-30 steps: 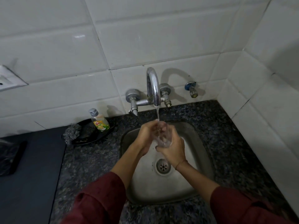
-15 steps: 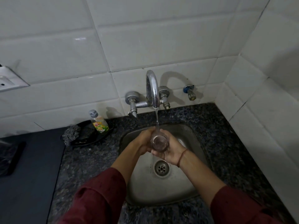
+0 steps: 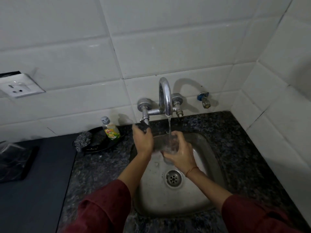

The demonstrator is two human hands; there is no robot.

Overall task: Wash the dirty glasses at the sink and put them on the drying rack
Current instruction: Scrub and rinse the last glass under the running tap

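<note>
Right hand [image 3: 180,154] curled round a clear drinking glass [image 3: 170,145], fingers and thumb wrapped about its wall, open mouth upward. Glass held over the rectangular stainless-steel sink [image 3: 151,197], directly beneath a thin stream of water [image 3: 169,125] falling from the curved chrome spout [image 3: 165,96] just beyond the hands. Thin red thread bracelet [image 3: 191,170] at the right wrist. Round perforated drain [image 3: 173,178] just below that wrist, nearer the body.

Left hand [image 3: 143,140] apart from the glass, raised to the dark tap lever [image 3: 145,126] on the wall fitting, fingertips against it. Blurred there, so whether closed around the lever or only touching it: cannot tell.

Dark maroon sleeves [image 3: 107,212] on both forearms.

Left of the left hand, a small clear bottle of yellow-green dish liquid [image 3: 111,131] with a grey cap, upright on a shallow black dish [image 3: 99,146]. Grey steel-wool scrubber [image 3: 83,140] at the dish's far-left edge, touching it. All of this on the speckled dark granite tabletop [image 3: 101,167] around the sink. Farther left again, a flat dark grey surface [image 3: 42,182].

Beyond both hands, a white-tiled wall [image 3: 168,47]. High to the left on it, a white wall socket [image 3: 18,86]. Beyond and right of the right hand, a small metal valve with a blue handle [image 3: 204,100].
</note>
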